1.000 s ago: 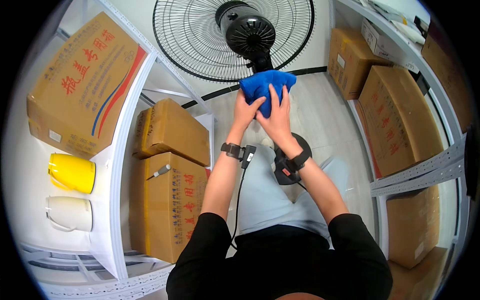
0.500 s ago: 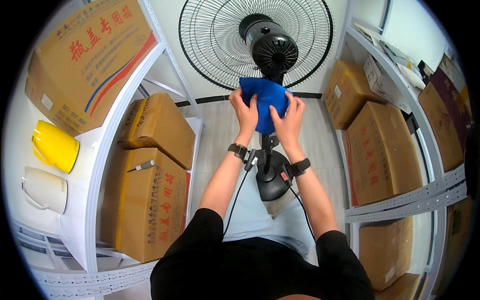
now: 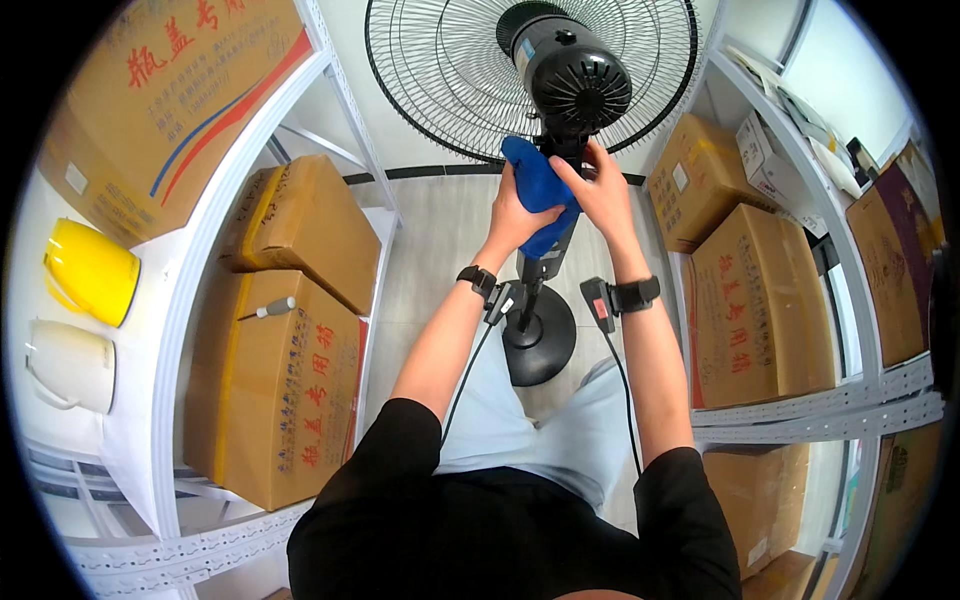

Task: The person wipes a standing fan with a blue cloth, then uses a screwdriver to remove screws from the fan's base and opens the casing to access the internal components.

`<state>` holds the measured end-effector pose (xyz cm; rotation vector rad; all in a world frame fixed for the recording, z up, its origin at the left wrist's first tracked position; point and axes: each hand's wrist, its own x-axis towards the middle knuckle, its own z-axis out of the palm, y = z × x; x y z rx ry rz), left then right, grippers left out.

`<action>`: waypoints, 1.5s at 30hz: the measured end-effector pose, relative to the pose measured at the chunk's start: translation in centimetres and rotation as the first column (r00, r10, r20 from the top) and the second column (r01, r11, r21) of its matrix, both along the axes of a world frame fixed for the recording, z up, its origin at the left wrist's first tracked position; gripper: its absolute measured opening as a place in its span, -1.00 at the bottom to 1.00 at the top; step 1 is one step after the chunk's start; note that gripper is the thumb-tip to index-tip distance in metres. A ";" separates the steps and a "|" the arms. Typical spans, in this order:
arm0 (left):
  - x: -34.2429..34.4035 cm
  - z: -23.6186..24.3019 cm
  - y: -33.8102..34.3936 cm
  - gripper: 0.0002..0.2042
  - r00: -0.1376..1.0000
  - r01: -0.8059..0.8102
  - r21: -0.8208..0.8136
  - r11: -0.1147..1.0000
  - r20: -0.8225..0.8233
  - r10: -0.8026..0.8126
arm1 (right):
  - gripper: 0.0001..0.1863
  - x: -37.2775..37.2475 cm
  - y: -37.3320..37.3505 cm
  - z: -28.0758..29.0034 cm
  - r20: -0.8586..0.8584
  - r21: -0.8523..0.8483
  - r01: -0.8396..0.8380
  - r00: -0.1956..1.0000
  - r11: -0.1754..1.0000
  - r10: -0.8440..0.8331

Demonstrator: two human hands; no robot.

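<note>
A black pedestal fan [image 3: 580,85] stands in front of me, its wire cage facing away and its round base on the floor. My left hand [image 3: 515,218] is closed on a bunched blue cloth [image 3: 538,180], which lies against the left and front of the fan's upper post. My right hand [image 3: 606,195] curls round the neck of the fan just below the motor housing. Its thumb is near the cloth, and its other fingers are partly hidden behind the neck.
Shelving with cardboard boxes [image 3: 285,400] lines my left; a screwdriver [image 3: 268,309] lies on one box. A yellow kettle-like jug [image 3: 92,272] and a white one [image 3: 72,365] share that rack. More boxes [image 3: 765,310] fill the right rack. A cable hangs from each wrist strap.
The blue cloth, spread between both hands before, is now bunched in my left hand against the post. My right hand has moved up and right from the cloth to the fan's neck.
</note>
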<state>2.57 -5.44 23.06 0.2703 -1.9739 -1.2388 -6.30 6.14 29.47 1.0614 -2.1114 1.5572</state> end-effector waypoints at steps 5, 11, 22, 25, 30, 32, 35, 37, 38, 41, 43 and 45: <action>-0.6 -3.8 -0.8 0.01 0.996 0.044 0.040 0.998 -0.082 -0.041 | -0.50 1.0 -1.0 0.8 -0.001 0.132 -0.026 1.000 0.991 0.026; -0.5 -9.5 -0.7 -0.02 0.999 0.007 0.062 0.998 -0.042 -0.004 | -0.53 1.3 -0.8 1.1 -0.031 0.214 0.003 1.000 0.977 0.003; 0.4 -19.9 1.0 -0.14 0.999 -0.014 0.206 0.978 0.036 0.007 | -0.61 1.3 -1.2 0.4 -0.071 0.173 -0.018 0.997 0.985 0.030; 0.6 -19.7 1.3 -0.18 0.997 -0.019 0.264 0.964 0.081 -0.003 | -0.62 1.6 -1.3 0.8 -0.062 0.150 -0.021 0.998 0.988 0.031; 1.8 -16.8 1.1 -0.24 0.989 -0.064 0.188 0.980 0.144 0.037 | -0.58 1.2 -1.3 0.6 -0.129 0.137 -0.031 0.990 0.990 0.049; 2.7 -15.0 0.5 -0.25 0.954 -0.116 0.085 0.990 0.286 0.087 | -0.56 1.2 -1.0 0.5 -0.089 0.135 -0.051 0.994 0.989 0.063; 4.6 -12.9 -0.5 -0.31 0.930 -0.132 -0.003 0.991 0.346 0.125 | -0.50 1.5 0.4 -2.1 -0.154 0.010 0.004 0.988 1.000 -0.003; 5.9 -11.4 -1.0 -0.34 0.949 -0.190 0.002 0.982 0.258 0.183 | -0.40 2.9 1.8 -4.3 -0.135 -0.051 0.053 0.989 0.997 -0.060; 6.4 -10.3 -0.7 -0.36 0.955 -0.212 0.015 0.977 0.215 0.204 | -0.39 3.9 2.8 -5.3 -0.117 -0.058 0.059 0.991 0.997 -0.066; 6.7 -5.4 -0.1 -0.35 0.990 -0.105 0.115 0.988 -0.086 0.116 | -0.35 7.5 4.8 -6.8 0.040 -0.071 0.014 0.999 0.997 -0.012; 6.9 -2.7 1.4 -0.30 0.978 0.042 0.161 0.986 -0.210 -0.008 | -0.34 8.6 4.7 -6.6 0.295 -0.279 -0.231 0.903 0.932 0.312; 7.2 -0.2 3.6 -0.25 0.950 0.177 0.164 0.971 -0.285 -0.125 | -0.43 9.3 5.4 -4.9 0.396 -0.458 -0.420 0.693 0.784 0.603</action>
